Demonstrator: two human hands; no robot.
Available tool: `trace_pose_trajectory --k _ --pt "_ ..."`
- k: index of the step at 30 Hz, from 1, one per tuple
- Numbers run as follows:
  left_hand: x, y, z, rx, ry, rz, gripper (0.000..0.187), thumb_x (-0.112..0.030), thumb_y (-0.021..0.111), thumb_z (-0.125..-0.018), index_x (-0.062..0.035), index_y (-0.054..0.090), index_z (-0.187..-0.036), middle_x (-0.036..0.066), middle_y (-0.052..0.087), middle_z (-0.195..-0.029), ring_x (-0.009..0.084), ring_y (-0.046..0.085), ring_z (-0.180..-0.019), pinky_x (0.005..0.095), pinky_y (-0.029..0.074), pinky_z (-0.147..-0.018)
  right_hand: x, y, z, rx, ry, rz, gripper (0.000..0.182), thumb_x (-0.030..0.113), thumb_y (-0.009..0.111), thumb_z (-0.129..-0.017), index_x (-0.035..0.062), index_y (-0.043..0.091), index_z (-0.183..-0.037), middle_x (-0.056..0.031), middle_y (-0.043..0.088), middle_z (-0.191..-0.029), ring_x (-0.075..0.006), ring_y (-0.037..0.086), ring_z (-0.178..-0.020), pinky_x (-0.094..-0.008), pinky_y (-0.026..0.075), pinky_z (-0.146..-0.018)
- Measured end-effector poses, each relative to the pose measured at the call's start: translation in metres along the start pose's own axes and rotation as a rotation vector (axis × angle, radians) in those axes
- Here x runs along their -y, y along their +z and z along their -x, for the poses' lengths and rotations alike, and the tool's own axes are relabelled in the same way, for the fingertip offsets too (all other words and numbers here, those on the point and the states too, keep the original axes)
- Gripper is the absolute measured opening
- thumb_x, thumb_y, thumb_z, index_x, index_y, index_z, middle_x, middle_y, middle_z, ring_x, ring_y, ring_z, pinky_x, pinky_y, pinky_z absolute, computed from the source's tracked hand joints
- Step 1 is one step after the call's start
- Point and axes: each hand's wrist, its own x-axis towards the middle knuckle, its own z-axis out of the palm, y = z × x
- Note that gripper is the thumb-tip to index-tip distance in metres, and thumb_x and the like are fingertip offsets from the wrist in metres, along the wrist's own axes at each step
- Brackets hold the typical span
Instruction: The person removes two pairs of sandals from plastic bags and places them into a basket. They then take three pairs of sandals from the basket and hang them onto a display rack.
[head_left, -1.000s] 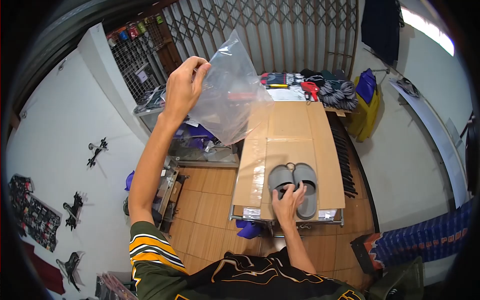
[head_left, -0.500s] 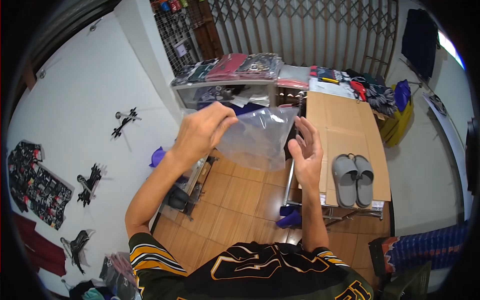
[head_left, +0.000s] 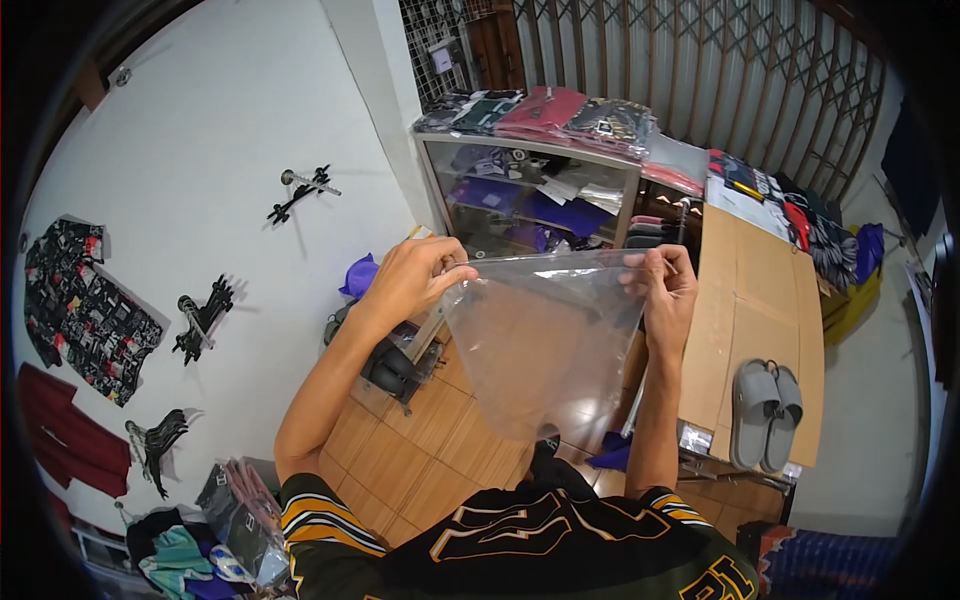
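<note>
A clear plastic bag hangs stretched between my two hands, its top edge pulled nearly straight. My left hand pinches the upper left corner between thumb and fingers. At the upper right corner, my right hand is closed on the film, with some fingers seen through or behind the plastic. Through the bag the tiled floor shows; nothing can be made out inside it.
Beyond the bag stands a glass display case topped with packed clothes. To the right, grey slippers lie on a cardboard-covered table. Hooks with hangers and a patterned shirt are on the left wall.
My right hand, spread beside the bag before, has closed on its right corner. The bag now hangs lower and wider, stretched between both hands. The view has shifted left.
</note>
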Motion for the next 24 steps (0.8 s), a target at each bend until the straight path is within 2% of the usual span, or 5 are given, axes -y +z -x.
trace_pose_trajectory --k 8,13,17,19,24 --pt "0.097 0.039 -0.095 0.053 -0.049 0.946 0.016 -0.011 0.070 -0.099 -0.0007 0.062 -0.108 0.001 0.067 -0.093 0.0078 0.061 -0.081 0.0254 0.051 -0.074 -0.080 -0.009 -0.077 -0.067 0.006 0.073 0.020 0.025 0.060 -0.106 0.0064 0.058 -0.100 -0.0071 0.074 -0.085 -0.0084 0.065 -0.063 -0.0202 0.046 -0.054" --pt "0.101 0.076 -0.166 -0.234 0.031 0.966 0.014 -0.006 0.066 -0.100 -0.0008 0.060 -0.111 0.002 0.066 -0.094 0.0107 0.070 -0.093 0.0227 0.051 -0.075 -0.122 -0.032 -0.133 -0.155 -0.051 0.165 0.015 0.019 0.059 -0.106 0.0059 0.057 -0.098 -0.0063 0.074 -0.086 -0.0058 0.064 -0.067 -0.0194 0.042 -0.054" --pt "0.079 0.090 -0.202 -0.316 0.070 0.887 0.015 -0.003 0.064 -0.100 0.0006 0.060 -0.113 0.005 0.067 -0.095 0.0135 0.072 -0.091 0.0253 0.054 -0.074 -0.096 -0.006 -0.164 -0.349 -0.463 0.842 0.029 0.013 0.075 -0.092 0.0010 0.063 -0.115 -0.0140 0.072 -0.104 -0.0240 0.070 -0.092 -0.0339 0.054 -0.077" --pt "0.067 0.091 -0.218 -0.286 0.141 0.801 0.016 -0.002 0.065 -0.099 0.0004 0.060 -0.115 0.007 0.067 -0.094 0.0145 0.072 -0.090 0.0265 0.055 -0.073 -0.082 0.007 -0.171 -0.068 -0.397 0.885 0.049 0.016 0.084 -0.080 0.0014 0.065 -0.123 -0.0175 0.070 -0.116 -0.0350 0.066 -0.107 -0.0430 0.050 -0.095" --pt "0.051 0.110 -0.265 -0.266 0.463 0.573 0.026 0.001 0.070 -0.094 -0.0006 0.059 -0.118 0.009 0.069 -0.093 0.0155 0.071 -0.084 0.0275 0.056 -0.076 -0.094 0.036 -0.189 0.456 -0.184 0.725 0.034 0.027 0.080 -0.087 0.0045 0.070 -0.111 -0.0100 0.073 -0.100 -0.0298 0.069 -0.098 -0.0511 0.040 -0.109"
